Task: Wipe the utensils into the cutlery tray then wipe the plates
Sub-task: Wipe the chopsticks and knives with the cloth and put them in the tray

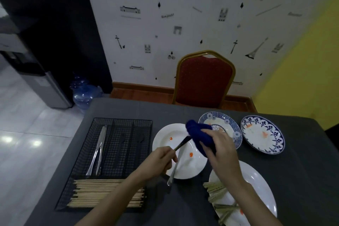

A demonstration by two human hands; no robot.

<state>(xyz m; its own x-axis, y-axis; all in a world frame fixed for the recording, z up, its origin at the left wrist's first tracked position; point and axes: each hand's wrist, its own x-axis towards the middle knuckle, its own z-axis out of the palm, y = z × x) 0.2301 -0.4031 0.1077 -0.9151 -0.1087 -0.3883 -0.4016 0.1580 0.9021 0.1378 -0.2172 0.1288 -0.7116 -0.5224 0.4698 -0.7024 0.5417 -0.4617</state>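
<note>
Here the left hand [162, 158] pinches the handle of a utensil [180, 145] and holds it slanted over the white plate [165, 139], so the working end points up to the right. The right hand [219, 149] grips a blue cloth [199, 136] that is wrapped around this end; which kind of utensil it is I cannot tell, because the cloth hides the head. I think the step now is rubbing this piece clean, and holding it above the plate lets any dirt fall there and not on the table [302, 180].

A second utensil [174, 169] lies across the plate with its handle over the near rim, probably waiting for its turn. The plate has two orange spots. To the left stands the black tray [117, 121]: some shiny pieces [97, 150] lie in its left compartment and chopsticks [102, 194] fill its near section, so the tray is close for dropping each cleaned piece. Two patterned plates [236, 134] behind and one white plate with greenish sticks [218, 191] at the right are not yet wiped, in my judgement.
</note>
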